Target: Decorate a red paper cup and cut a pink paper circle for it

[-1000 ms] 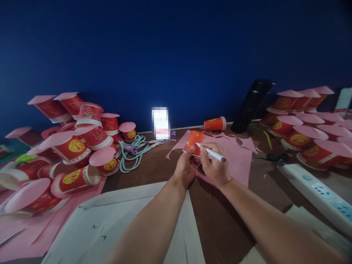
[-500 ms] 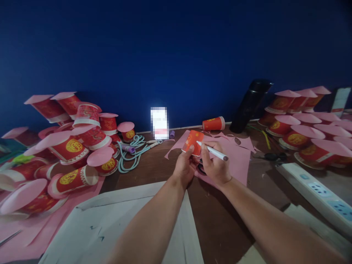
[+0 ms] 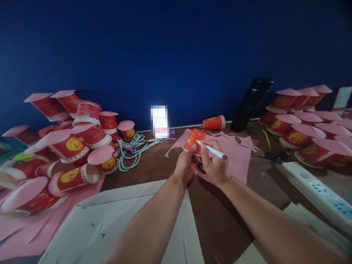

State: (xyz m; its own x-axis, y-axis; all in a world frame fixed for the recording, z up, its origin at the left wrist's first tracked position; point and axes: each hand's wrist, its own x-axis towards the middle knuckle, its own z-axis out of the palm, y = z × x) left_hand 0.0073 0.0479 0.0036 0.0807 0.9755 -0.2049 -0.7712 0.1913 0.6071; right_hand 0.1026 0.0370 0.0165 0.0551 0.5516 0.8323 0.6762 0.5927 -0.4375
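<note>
My left hand point(image 3: 187, 163) holds a red paper cup point(image 3: 194, 138) with a gold print, thumb against its near side. In my right hand point(image 3: 216, 165) is a white marker point(image 3: 216, 151), gripped like a pen, its tip at the cup's right side. Beneath both hands lies a cut sheet of pink paper point(image 3: 238, 161). A dark looped object point(image 3: 201, 168), partly hidden, shows between the hands. Just behind, a stack of red paper cups point(image 3: 213, 122) rests on its side.
Red cups with pink paper discs crowd the left point(image 3: 70, 145) and right point(image 3: 305, 135). A black flask point(image 3: 249, 106) leans at the wall. A light-blue cord point(image 3: 129, 167), a lit blurred screen point(image 3: 159, 121), a power strip point(image 3: 316, 189) and a white sheet point(image 3: 115, 212) lie around.
The cup has turned slightly in my left hand and shifted a little right. The marker's tip remains at its side. Otherwise the view has hardly changed.
</note>
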